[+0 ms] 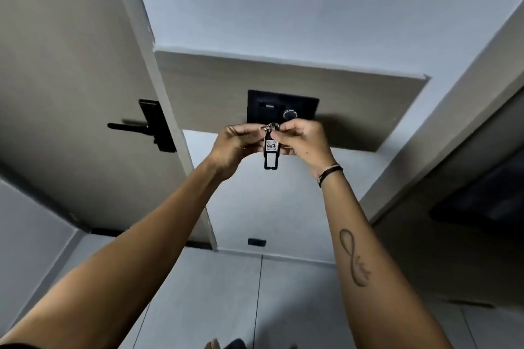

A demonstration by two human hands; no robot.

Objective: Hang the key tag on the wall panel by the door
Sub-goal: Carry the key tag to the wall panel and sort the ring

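Observation:
A black key tag [270, 153] with a white label reading 407 hangs upright between my hands, a metal ring and key at its top. My left hand [235, 146] pinches the ring from the left. My right hand [300, 137] pinches it from the right. Both hands hold it just below and in front of the black wall panel [279, 105], which has a slot and a round dial and sits on a wood-look board [354, 99]. The panel's lower edge is hidden by my fingers.
A beige door [71, 79] with a black lever handle [127, 126] stands to the left of the panel. A dark opening [482, 201] lies at the right. Grey floor tiles [215, 292] and a small black socket [256, 242] show below.

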